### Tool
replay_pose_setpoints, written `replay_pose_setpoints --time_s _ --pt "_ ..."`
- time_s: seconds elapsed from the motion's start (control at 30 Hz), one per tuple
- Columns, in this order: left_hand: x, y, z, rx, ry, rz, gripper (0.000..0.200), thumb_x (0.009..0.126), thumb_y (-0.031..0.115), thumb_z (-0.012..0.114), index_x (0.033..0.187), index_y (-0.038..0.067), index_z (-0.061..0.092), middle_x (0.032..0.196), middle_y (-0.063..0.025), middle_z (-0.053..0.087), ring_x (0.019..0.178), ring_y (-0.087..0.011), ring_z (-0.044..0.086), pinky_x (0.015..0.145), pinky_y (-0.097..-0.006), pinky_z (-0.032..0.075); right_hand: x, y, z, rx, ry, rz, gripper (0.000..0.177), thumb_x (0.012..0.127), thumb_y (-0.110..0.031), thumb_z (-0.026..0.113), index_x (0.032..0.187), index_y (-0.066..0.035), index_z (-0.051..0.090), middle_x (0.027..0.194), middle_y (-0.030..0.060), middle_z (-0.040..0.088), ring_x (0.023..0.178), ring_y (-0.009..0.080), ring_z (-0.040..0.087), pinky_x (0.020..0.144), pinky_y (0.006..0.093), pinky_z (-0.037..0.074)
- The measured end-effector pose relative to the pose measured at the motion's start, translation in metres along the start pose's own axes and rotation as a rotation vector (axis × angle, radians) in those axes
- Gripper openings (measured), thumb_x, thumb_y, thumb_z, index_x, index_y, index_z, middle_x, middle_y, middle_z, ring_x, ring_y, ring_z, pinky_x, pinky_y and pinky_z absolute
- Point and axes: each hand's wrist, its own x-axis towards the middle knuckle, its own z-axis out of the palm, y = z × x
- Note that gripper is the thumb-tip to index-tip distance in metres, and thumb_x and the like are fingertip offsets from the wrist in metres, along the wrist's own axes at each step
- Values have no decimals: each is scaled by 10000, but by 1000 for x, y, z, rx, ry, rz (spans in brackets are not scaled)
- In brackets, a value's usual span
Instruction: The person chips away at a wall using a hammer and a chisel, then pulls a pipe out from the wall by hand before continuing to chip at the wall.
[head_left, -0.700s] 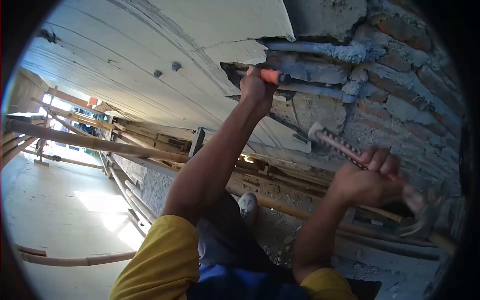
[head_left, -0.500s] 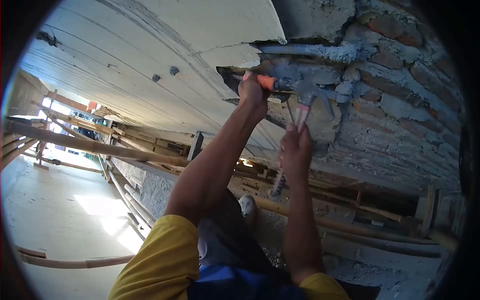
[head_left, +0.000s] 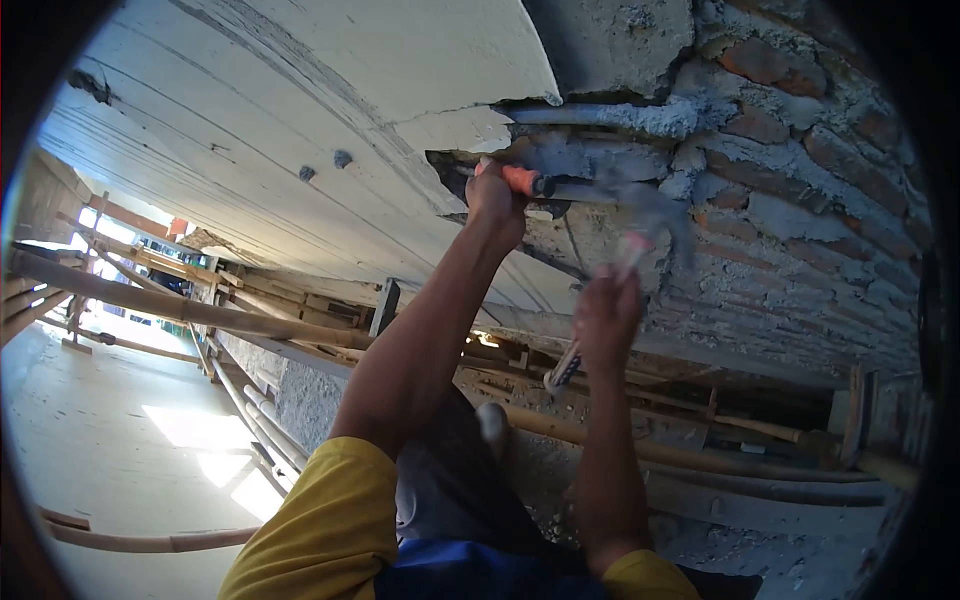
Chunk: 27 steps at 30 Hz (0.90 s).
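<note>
The left fingers (head_left: 487,180) curl closed around an orange handle (head_left: 521,181); the right (head_left: 608,300) grip a blurred hammer (head_left: 650,215), beneath broken brickwork (head_left: 775,165), poles (head_left: 190,305) farther left.

From my remote view, a bright orange cylindrical grip with a black end (head_left: 521,180) is lying slantwise in my left hand (head_left: 493,192); its black end is poking out beyond the fist, toward the hammer. Whatever it is carrying on the fist's other side, I am not making out. A grey-headed claw hammer with a pinkish neck and a dark-and-pale patterned handle (head_left: 636,242) is tilting through my right hand (head_left: 606,312): its motion-blurred head is showing above the grip, near the black end, and its handle's butt is sticking out below.
</note>
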Motion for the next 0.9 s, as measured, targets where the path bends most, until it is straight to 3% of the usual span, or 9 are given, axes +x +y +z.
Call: replay_pose_setpoints --time_s 0.1,0.2,0.27,0.43,0.47,0.5,0.63,0.77,0.9 --pt "5 0 -7 8 26 -12 196 983 242 382 991 53 434 905 -69 499 795 -203 539 789 -395 489 12 -59 -11 170 302 -356 281 952 -317 458 812 -83 390 536 -18 382 394 52 387 316 225 325" --pt "5 4 -2 13 30 -4 208 983 254 384 999 52 433 911 -74 500 806 -205 537 791 -394 488 22 -75 -17 597 422 -703 314 956 -341 445 794 -79 384 536 -3 400 403 75 416 334 252 361" --pt "1 3 1 21 52 1 224 984 267 380 1005 50 429 907 -76 502 813 -205 537 796 -394 486 18 10 12 219 441 -618 306 954 -316 457 784 -69 392 543 -1 412 406 95 413 350 266 356" --pt "19 0 -5 -125 -34 -37 246 996 269 325 1002 37 407 887 -92 497 812 -216 534 813 -399 483 6 21 6 -297 -171 65 255 943 -279 481 821 -79 382 558 -24 365 372 79 339 328 247 310" --pt "16 -3 -7 -178 -45 -53 249 998 267 314 994 35 403 880 -93 496 808 -218 532 817 -401 482 1 17 3 -212 -126 74 263 942 -291 483 818 -86 375 559 -24 363 374 77 341 327 243 310" --pt "14 -2 -4 -181 -36 -54 195 991 225 315 970 46 386 863 -86 482 743 -212 526 730 -384 506 1 3 7 -129 -92 71 271 941 -302 486 814 -94 369 559 -24 360 377 75 342 326 239 310" --pt "-6 18 -16 -116 -74 -121 169 988 182 325 966 21 370 817 -97 471 698 -203 515 688 -347 528 -5 -23 7 76 92 -3 275 948 -286 476 808 -85 352 568 -18 360 399 66 356 327 236 311" --pt "-16 29 -18 11 11 -143 144 971 166 336 965 25 361 792 -86 456 657 -163 499 595 -293 523 2 -35 -16 79 193 -85 292 945 -306 487 803 -97 343 569 -24 344 402 60 336 329 229 309" --pt "-5 11 -6 69 74 -78 144 969 164 325 961 28 373 796 -82 463 647 -161 498 595 -286 518 13 -42 -31 92 229 -152 298 947 -308 485 788 -100 343 568 -23 342 401 59 332 336 231 306"
